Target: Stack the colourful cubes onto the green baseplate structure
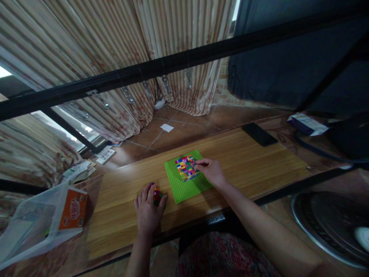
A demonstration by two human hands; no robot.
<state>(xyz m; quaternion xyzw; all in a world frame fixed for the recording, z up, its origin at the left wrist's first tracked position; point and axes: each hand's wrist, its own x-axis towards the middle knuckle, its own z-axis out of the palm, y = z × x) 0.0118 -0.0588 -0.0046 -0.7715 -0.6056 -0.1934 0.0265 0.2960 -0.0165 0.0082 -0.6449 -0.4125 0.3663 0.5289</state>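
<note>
A bright green baseplate [178, 191] lies on the wooden tabletop. On its upper part is a dense block of many-coloured toy bricks [186, 168]. My right hand [211, 171] is at the right edge of that block, thumb and fingertips pinched together; whatever is between them is too small to make out. To the left of the plate, my left hand [148, 209] rests on the wood with its fingers spread. It curves around a small heap of loose bricks [157, 195], in red, green, blue and other colours, and partly covers them.
A black phone [259, 134] lies at the board's far right, with a small box [308, 124] beyond it. A clear plastic bin [37, 246] stands at the left, by an orange package [73, 209]. A dark bar [161, 63] crosses before the curtains.
</note>
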